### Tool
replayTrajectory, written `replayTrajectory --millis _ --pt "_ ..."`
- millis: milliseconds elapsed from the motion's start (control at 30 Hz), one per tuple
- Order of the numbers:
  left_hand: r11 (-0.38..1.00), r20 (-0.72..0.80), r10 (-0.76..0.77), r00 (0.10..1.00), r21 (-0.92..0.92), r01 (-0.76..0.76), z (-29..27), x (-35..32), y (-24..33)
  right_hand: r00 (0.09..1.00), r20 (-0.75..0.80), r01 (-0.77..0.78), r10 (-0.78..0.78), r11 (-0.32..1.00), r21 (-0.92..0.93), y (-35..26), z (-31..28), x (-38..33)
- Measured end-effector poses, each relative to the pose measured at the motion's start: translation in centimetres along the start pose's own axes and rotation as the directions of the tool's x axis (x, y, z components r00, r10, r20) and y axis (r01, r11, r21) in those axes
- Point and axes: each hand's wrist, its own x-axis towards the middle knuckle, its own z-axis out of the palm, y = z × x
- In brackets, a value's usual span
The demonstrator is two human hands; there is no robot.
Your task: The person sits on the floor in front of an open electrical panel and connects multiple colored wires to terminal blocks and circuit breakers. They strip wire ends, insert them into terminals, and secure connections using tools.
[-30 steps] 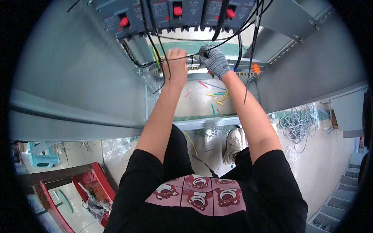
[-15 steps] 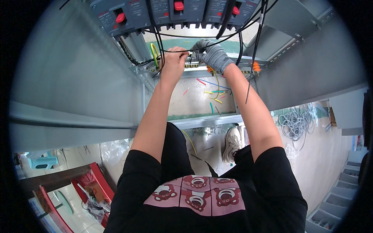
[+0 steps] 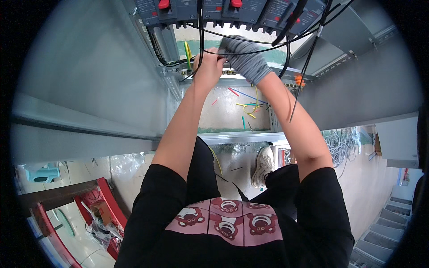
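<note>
Both my hands reach up into an open grey metal cabinet. My left hand is bare and pinches a thin black wire just under a row of dark breakers with red switches. My right hand wears a grey knit glove and is closed on the same black wire right beside the left hand. Several more black cables hang from the breakers around both hands. A green-yellow wire runs down just left of my left hand.
Short cut pieces of coloured wire lie on the cabinet floor. Grey cabinet walls close in on both sides. A bundle of grey cable lies on the floor at right, red frames at lower left, my white shoe below.
Both hands have moved higher toward the breakers, staying together on the black wire.
</note>
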Motion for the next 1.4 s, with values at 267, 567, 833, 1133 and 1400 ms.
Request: replayTrajectory --millis 267,567,833,1133,1400 --pt "0.999 -0.002 -0.032 1.0 0.016 0.032 0.3 -0.5 -0.8 0.736 0.261 -0.677 0.625 0.684 0.271 2.1 1.6 -4.0" --pt "0.999 -0.01 0.004 1.0 -0.038 -0.004 0.1 -0.4 -0.1 0.818 0.041 -0.56 0.574 0.778 0.284 3.0 4.3 -4.5" --pt "1.0 -0.061 0.015 0.998 -0.013 -0.015 0.6 -0.4 -0.1 0.754 0.144 -0.649 0.641 0.691 0.319 2.1 3.8 -4.1" --pt "0.994 -0.093 0.097 0.991 -0.032 -0.1 -0.2 0.3 -0.8 0.637 0.364 -0.77 0.679 0.572 0.283 1.3 1.7 -2.6" --pt "0.99 -0.046 0.07 0.996 -0.116 -0.075 0.4 0.7 -0.9 0.632 0.41 -0.773 0.658 0.494 0.398 1.5 1.1 -2.4"
